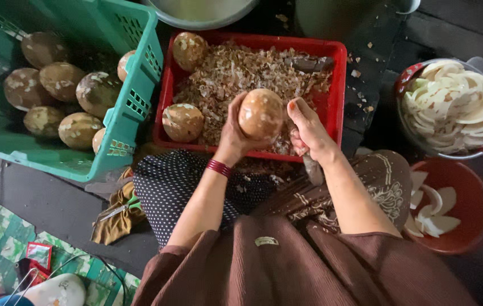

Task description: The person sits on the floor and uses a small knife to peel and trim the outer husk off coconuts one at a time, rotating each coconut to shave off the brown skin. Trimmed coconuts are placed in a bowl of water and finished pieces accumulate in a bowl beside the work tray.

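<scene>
- The left hand [231, 136] wraps around a smooth, round brown coconut [261, 114], held over the near edge of the red plastic tray [335, 85].
- The right hand [308, 131] is closed around a grey knife [312, 168], just right of the nut.
- Dry, flaky brown shavings [236, 76] fill the tray.
- Far left, a green plastic crate [134, 107] holds more rough, patchy nuts [60, 79].
- At the right, curved white slices [451, 105] sit in a bowl.

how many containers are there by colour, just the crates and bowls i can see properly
Green crate: 1
Red crate: 1
Red bowls, one with white slices piled high, one lower with a few slices: 2
Pale bowl, cut off at the top edge: 1
Total: 5
</scene>
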The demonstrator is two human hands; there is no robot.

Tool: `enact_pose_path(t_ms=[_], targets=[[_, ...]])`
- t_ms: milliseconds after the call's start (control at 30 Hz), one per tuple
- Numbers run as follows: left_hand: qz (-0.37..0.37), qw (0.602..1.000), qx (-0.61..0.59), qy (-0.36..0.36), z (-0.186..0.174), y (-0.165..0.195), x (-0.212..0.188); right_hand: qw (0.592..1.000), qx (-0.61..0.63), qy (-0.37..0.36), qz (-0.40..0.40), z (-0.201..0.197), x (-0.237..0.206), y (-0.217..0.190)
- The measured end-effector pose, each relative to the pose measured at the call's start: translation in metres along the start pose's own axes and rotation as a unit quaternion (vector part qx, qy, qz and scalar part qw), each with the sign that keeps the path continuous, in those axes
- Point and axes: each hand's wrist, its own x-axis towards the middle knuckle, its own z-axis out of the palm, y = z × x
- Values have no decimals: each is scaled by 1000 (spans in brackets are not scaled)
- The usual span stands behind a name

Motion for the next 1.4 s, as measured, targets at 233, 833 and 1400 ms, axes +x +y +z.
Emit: enact_pose_path(t_ms=[233, 833, 1400], targets=[[-10, 997, -72, 30, 8, -4, 8, 881, -417, 27, -222, -7, -18, -13], [13, 998, -64, 3, 9, 5, 7, 891, -409, 49, -191, 1, -10, -21], [30, 995, 83, 42, 20, 3, 2, 899, -416, 83, -110, 11, -12, -3]])
